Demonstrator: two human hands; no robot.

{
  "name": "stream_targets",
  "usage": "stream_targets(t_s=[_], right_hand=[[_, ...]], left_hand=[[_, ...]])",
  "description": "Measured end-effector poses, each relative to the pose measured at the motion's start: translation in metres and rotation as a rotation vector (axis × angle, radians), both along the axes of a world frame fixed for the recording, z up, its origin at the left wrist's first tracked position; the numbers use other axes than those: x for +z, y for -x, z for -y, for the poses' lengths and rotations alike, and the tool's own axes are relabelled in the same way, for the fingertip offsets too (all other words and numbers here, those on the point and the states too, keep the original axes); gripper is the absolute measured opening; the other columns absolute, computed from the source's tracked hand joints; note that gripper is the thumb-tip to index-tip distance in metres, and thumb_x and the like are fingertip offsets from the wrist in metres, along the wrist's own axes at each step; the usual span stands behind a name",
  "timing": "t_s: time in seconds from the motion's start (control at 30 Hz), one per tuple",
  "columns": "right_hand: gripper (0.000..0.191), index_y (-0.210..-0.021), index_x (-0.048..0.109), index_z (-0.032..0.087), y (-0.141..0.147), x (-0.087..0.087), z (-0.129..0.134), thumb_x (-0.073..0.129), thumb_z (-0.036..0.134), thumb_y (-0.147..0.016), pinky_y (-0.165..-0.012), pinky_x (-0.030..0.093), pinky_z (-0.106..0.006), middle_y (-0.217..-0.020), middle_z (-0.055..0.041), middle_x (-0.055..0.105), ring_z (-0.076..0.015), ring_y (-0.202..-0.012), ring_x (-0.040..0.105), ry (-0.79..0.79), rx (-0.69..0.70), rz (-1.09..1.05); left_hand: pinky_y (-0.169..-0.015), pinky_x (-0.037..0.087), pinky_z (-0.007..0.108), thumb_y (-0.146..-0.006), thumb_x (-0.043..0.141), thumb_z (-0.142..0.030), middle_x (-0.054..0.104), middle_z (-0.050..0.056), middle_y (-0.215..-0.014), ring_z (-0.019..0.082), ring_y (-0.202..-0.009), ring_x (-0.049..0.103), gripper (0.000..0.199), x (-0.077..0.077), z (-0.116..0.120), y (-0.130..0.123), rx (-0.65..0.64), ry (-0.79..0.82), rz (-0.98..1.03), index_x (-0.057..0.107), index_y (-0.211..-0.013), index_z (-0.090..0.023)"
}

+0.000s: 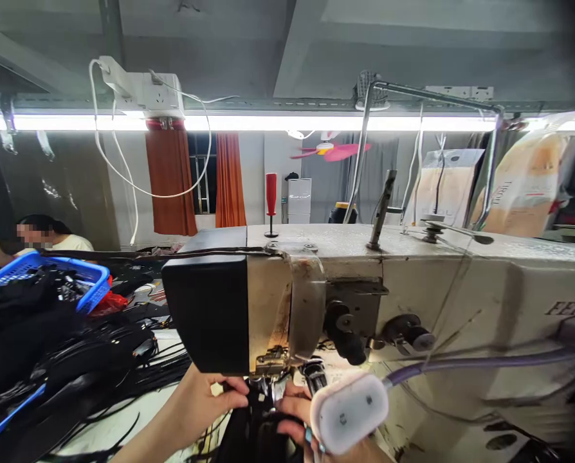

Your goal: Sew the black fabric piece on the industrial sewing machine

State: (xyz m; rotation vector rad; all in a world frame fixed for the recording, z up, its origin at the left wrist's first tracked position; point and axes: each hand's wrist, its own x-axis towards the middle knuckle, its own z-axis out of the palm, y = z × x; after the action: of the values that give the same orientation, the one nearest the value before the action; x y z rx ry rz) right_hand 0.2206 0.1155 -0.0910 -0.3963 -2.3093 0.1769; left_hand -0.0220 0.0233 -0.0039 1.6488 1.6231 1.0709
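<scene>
A black fabric piece (256, 434) lies under the head of an industrial sewing machine (461, 283). My left hand (205, 402) is closed, its thumb and fingertips pinching the fabric's left edge close to the presser foot area. From the right, my right hand (294, 411) has its fingers bent on the same black fabric, beside the needle area. A white lamp (350, 411) on a purple flexible cable covers much of that hand. The needle itself is hidden behind the machine head and my fingers.
Piles of black fabric and straps (94, 366) cover the left side of the table. A blue basket (94, 296) holds more black pieces. Another person (51, 235) sits at far left. A red-handled screwdriver (271, 196) stands on the machine; a thread stand (365, 148) rises behind.
</scene>
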Motion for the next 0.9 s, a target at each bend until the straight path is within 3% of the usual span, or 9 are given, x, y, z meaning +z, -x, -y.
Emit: stream_targets(t_s=[0.1,0.2,0.3,0.43,0.57,0.67,0.77,0.83,0.9], right_hand=[[0.037,-0.119,0.067,0.032,0.024,-0.015,-0.008,0.059,0.020,-0.085,-0.063,0.061,-0.023,-0.094,-0.0041,0.073,-0.0220,-0.076,0.071,0.129,0.068,0.070],[0.038,-0.114,0.069,0.036,0.037,-0.018,-0.015,0.060,0.015,-0.084,-0.054,0.058,-0.018,-0.080,0.0006,0.073,-0.0175,-0.064,0.070,0.176,0.066,0.129],[0.039,-0.118,0.068,0.035,0.025,-0.016,-0.014,0.059,0.016,-0.085,-0.065,0.059,-0.018,-0.092,-0.0002,0.074,-0.0185,-0.077,0.072,0.176,0.069,0.126],[0.048,-0.125,0.063,0.033,-0.002,-0.020,-0.009,0.068,0.025,-0.078,-0.084,0.059,-0.028,-0.114,-0.0019,0.072,-0.0272,-0.096,0.071,0.074,0.001,0.081],[0.056,-0.135,0.056,0.027,-0.004,-0.026,-0.007,0.063,0.019,-0.080,-0.083,0.060,-0.027,-0.121,-0.0059,0.069,-0.0278,-0.098,0.071,-0.026,-0.084,0.038],[0.049,-0.133,0.059,0.025,0.001,-0.022,-0.010,0.054,0.013,-0.085,-0.082,0.058,-0.019,-0.117,-0.0046,0.071,-0.0212,-0.097,0.072,-0.028,-0.023,0.077],[0.043,-0.130,0.060,0.026,0.002,-0.016,-0.011,0.053,0.016,-0.089,-0.087,0.057,-0.020,-0.122,-0.0040,0.069,-0.0197,-0.104,0.069,-0.030,-0.003,0.107],[0.040,-0.131,0.059,0.025,0.001,-0.016,-0.011,0.052,0.020,-0.092,-0.094,0.055,-0.027,-0.131,-0.0070,0.063,-0.0221,-0.112,0.066,-0.036,-0.009,0.111],[0.036,-0.131,0.057,0.024,0.000,-0.019,-0.012,0.050,0.023,-0.096,-0.096,0.056,-0.033,-0.134,-0.0095,0.059,-0.0226,-0.114,0.064,-0.038,-0.009,0.113]], left_hand=[[-0.076,0.056,0.029,-0.060,0.071,-0.025,0.078,0.002,-0.076,0.024,-0.080,0.072,0.011,0.008,-0.008,-0.003,0.003,0.113,0.087,0.074,-0.069,-0.019],[-0.086,0.054,0.033,-0.061,0.070,-0.028,0.078,0.003,-0.085,0.027,-0.090,0.071,0.019,0.013,-0.014,-0.008,-0.017,0.113,0.091,0.074,-0.076,-0.019],[-0.092,0.051,0.035,-0.064,0.069,-0.029,0.079,0.001,-0.095,0.028,-0.098,0.069,0.025,0.014,-0.014,-0.013,-0.006,0.108,0.080,0.076,-0.086,-0.020],[-0.082,0.055,0.029,-0.066,0.067,-0.027,0.079,-0.003,-0.088,0.024,-0.090,0.071,0.019,0.013,-0.011,-0.021,0.031,0.150,0.115,0.078,-0.081,-0.022],[-0.081,0.056,0.028,-0.067,0.068,-0.024,0.079,-0.005,-0.082,0.024,-0.088,0.072,0.010,0.010,-0.013,-0.026,0.043,0.116,0.133,0.073,-0.058,-0.022],[-0.075,0.059,0.028,-0.071,0.067,-0.021,0.079,-0.004,-0.080,0.024,-0.084,0.074,0.012,0.000,-0.012,-0.025,0.075,0.096,0.020,0.075,-0.062,-0.023],[-0.066,0.059,0.028,-0.075,0.067,-0.022,0.079,0.000,-0.076,0.023,-0.074,0.074,0.012,-0.016,-0.004,-0.022,0.153,-0.327,-0.265,0.078,-0.078,-0.024],[-0.069,0.059,0.027,-0.079,0.064,-0.017,0.078,0.004,-0.081,0.020,-0.074,0.073,0.016,-0.026,0.003,-0.022,0.112,-0.750,-0.471,0.077,-0.087,-0.022],[-0.075,0.059,0.027,-0.081,0.057,-0.008,0.077,0.007,-0.087,0.019,-0.080,0.071,0.025,-0.033,0.006,-0.022,0.028,-1.004,-0.641,0.073,-0.097,-0.018]])
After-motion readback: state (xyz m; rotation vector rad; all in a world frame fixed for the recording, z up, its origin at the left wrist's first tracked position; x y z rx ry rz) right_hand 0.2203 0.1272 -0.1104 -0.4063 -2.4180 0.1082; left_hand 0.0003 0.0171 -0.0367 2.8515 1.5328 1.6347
